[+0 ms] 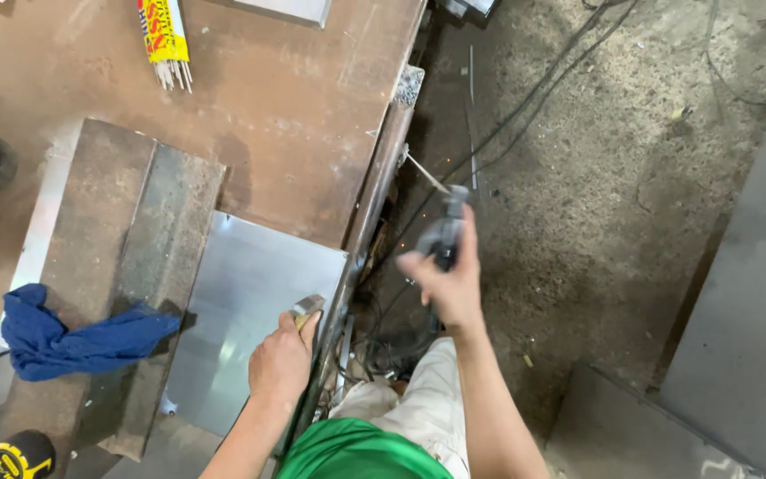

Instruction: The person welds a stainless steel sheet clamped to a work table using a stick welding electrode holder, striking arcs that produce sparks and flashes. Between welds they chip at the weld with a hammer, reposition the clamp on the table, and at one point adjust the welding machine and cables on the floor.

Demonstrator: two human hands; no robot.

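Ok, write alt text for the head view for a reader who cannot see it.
Seen from above, a person's right hand holds a dark electrode holder with a thin rod off the edge of a rusty workbench, while the left hand grips a small metal piece at the edge of a shiny steel sheet. A blue rag lies on a steel bar to the left.

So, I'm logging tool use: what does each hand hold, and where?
Right hand grips the electrode holder by its handle. Left hand pinches a small metal piece by its lower end.
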